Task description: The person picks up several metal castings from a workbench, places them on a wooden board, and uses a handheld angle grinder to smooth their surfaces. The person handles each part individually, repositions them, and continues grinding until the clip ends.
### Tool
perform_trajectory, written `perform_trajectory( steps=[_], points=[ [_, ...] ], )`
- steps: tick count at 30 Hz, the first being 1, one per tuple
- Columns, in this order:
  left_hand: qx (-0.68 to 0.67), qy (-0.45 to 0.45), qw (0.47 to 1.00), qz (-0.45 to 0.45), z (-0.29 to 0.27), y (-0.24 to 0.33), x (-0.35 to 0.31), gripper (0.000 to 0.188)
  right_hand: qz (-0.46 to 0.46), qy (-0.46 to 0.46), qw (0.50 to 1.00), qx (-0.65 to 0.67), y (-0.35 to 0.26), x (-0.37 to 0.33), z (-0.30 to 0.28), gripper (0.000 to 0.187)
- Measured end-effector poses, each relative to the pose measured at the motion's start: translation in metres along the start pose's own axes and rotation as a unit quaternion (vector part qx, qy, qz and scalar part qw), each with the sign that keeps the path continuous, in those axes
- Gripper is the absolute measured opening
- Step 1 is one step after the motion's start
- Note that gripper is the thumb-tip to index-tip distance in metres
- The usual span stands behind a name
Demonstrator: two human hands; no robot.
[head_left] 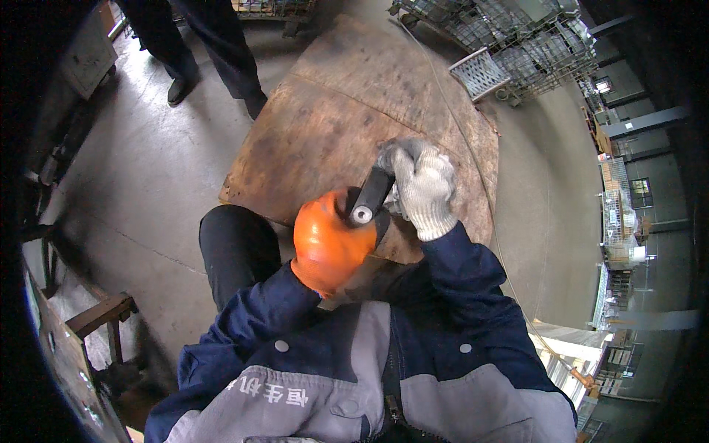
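Observation:
My left hand (330, 240), in an orange coated glove, is closed around the lower part of a black handheld tool (374, 190). The tool has a thick, straight body with a round, silvery fitting at its near end. In a white knit glove, my right hand (426, 184) grips the tool's far end with curled fingers. Something grey and metallic shows beneath that hand, but its shape is mostly hidden. Both hands are in front of my chest, over the near part of a stained brown board (310, 140).
A thin hose (452, 111) runs across the board and down my right side. Wire cages (528, 55) stand at the far right. Another person's legs (221, 52) are at the far left. A wooden-topped stand (100, 314) is at my left, and racks line the right.

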State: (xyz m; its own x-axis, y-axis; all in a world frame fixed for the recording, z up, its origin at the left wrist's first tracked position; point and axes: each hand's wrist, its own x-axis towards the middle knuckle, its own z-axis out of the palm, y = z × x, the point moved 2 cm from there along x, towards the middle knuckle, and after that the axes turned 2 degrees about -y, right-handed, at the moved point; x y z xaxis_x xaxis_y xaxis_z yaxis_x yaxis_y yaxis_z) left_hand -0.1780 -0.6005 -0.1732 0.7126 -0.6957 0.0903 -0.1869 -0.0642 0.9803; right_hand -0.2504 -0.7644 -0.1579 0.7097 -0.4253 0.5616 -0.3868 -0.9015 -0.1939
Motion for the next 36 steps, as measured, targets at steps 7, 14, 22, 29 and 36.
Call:
perform_trajectory(
  steps=[7,14,22,29,36],
  points=[
    [-0.110,-0.002,0.992,-0.068,0.000,-0.005,0.003,0.022,0.346,0.000,0.877,0.333,0.047,0.013,0.011,0.020],
    [-0.065,0.006,0.996,-0.063,-0.005,0.000,0.003,0.024,0.112,0.027,0.987,0.113,0.025,0.002,-0.008,0.028],
    [-0.065,0.035,0.996,-0.047,0.002,-0.002,-0.002,0.028,-0.002,-0.044,0.999,-0.013,-0.016,-0.005,0.007,0.020],
    [-0.490,-0.098,0.853,-0.148,0.001,-0.020,0.015,0.027,0.332,0.026,0.908,0.254,0.033,0.013,0.011,0.028],
    [-0.724,-0.175,0.624,-0.237,-0.007,-0.039,0.032,0.029,0.289,-0.105,0.816,0.489,0.004,-0.012,-0.041,0.035]
  ],
)
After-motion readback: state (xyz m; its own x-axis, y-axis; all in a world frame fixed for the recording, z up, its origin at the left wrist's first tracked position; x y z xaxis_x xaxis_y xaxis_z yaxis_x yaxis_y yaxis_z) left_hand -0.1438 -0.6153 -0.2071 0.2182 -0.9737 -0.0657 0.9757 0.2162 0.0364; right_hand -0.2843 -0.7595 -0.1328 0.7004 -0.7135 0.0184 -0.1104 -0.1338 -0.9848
